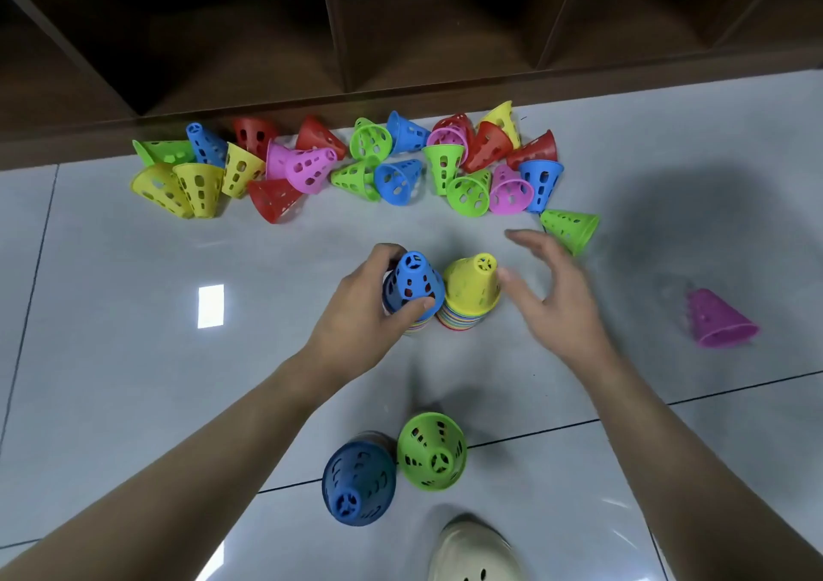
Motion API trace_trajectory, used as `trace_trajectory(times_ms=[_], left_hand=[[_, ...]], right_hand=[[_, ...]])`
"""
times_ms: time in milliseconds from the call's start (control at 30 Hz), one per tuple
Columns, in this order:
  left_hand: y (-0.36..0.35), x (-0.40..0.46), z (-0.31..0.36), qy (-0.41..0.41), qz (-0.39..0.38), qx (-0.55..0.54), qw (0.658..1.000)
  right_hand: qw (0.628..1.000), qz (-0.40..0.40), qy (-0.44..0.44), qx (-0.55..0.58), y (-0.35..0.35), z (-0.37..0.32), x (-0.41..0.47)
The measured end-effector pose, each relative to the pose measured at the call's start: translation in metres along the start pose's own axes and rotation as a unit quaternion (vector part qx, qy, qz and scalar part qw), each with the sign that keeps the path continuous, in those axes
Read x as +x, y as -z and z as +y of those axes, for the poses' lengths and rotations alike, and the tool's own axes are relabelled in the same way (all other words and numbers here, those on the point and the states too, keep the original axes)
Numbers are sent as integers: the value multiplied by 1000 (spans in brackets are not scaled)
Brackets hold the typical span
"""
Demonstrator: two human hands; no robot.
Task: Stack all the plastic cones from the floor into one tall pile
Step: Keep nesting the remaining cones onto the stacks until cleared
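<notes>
- Cones stand in two upright piles side by side mid-floor, tips up: blue pile (414, 286), yellow pile (471, 288)
- Left hand (369, 313) grips blue pile
- Right hand (552, 295) spread wide beside yellow pile
- Loose cones (311, 166) lie tipped every way by the shelf (338, 46)

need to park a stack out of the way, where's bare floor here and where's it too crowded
Bare tile lies left of the left hand, around the light reflection, and on the right between the right hand and the lone pink cone. The loose cone heap crowds the shelf base. A blue-topped stack and a green-topped stack stand by the shoe.
</notes>
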State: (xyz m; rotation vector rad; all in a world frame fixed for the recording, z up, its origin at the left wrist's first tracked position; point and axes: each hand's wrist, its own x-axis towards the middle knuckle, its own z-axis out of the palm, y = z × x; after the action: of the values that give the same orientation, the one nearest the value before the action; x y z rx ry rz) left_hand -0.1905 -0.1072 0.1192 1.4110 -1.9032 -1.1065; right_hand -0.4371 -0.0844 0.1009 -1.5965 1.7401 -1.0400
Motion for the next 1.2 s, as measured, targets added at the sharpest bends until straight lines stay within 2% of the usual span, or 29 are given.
trace_trajectory(times_ms=[67, 133, 167, 233, 333, 367, 467, 567, 600, 633, 700, 733, 800, 933, 1067, 1200], left_hand=[[-5, 0, -5, 6, 7, -13, 1000], [-10, -2, -10, 8, 26, -29, 999], [-12, -3, -11, 7, 34, -31, 999], [-12, -3, -16, 0, 36, -28, 999], [-9, -1, -20, -11, 20, -21, 1000], [-9, 1, -21, -14, 19, -18, 1000], [-8, 3, -22, -7, 15, -12, 1000], [-8, 2, -23, 2, 5, -24, 1000], [-8, 3, -23, 5, 4, -27, 1000], [-8, 3, -23, 8, 3, -29, 1000], [-10, 4, -24, 14, 1, -34, 999], [-11, 4, -24, 15, 1, -35, 999], [-12, 3, -24, 13, 0, -29, 1000], [-3, 0, -24, 4, -19, -32, 999], [8, 9, -20, 48, 76, -95, 991], [15, 56, -45, 67, 105, -27, 992]], right_hand=[[996, 82, -10, -28, 13, 19, 16], [989, 115, -22, -89, 21, 44, 41], [985, 108, -20, -132, 24, 57, 54], [967, 42, -29, -249, 27, 81, 75], [883, -115, -85, -447, 32, 106, 90], [858, -136, -82, -488, 33, 111, 92], [836, -110, -86, -531, 34, 116, 98], [816, -110, -138, -551, 33, 112, 98], [830, -101, -157, -526, 33, 107, 96], [864, -78, -177, -465, 33, 101, 93], [951, 4, -209, -230, 35, 78, 87], [973, 42, -203, -100, 36, 62, 83], [984, 91, -143, 57, 39, 23, 72], [976, 74, -39, 201, 29, -40, 39], [974, 18, -9, 226, 5, -52, 17], [982, -45, -39, 180, -16, -37, 6]])
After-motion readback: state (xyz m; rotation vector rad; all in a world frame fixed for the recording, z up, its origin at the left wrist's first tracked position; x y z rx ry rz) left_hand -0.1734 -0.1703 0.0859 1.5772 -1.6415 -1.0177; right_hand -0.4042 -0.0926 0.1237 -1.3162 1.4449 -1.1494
